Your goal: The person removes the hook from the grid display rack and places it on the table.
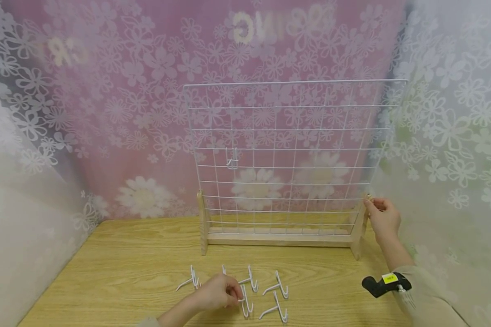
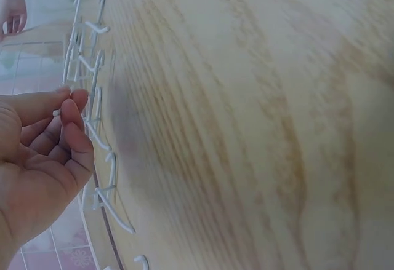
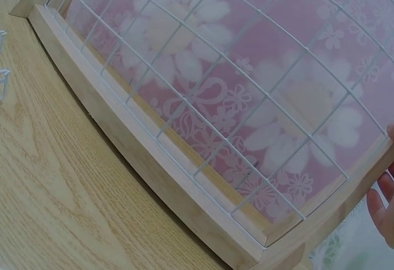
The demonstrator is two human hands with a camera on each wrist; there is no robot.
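Note:
My left hand (image 1: pixel 217 293) pinches a white wire hook (image 1: pixel 246 308) low over the table, thumb against fingertips. In the left wrist view the hook's white tip (image 2: pixel 56 113) pokes out beside the thumb. My right hand (image 1: pixel 385 221) grips the top of the right upright of a wooden stand (image 1: pixel 278 243). This stand holds a white wire grid panel (image 1: pixel 294 81) upright. One white hook (image 1: pixel 232 162) hangs on the grid, left of its middle. In the right wrist view only some fingers (image 3: pixel 385 203) show, at the right edge by the upright.
Several more white hooks lie on the wood-grain table (image 1: pixel 139 254) around my left hand, among them one at the left (image 1: pixel 193 278) and one at the front right (image 1: pixel 279 309). Flower-patterned curtains (image 1: pixel 127 113) enclose the table at the back and sides.

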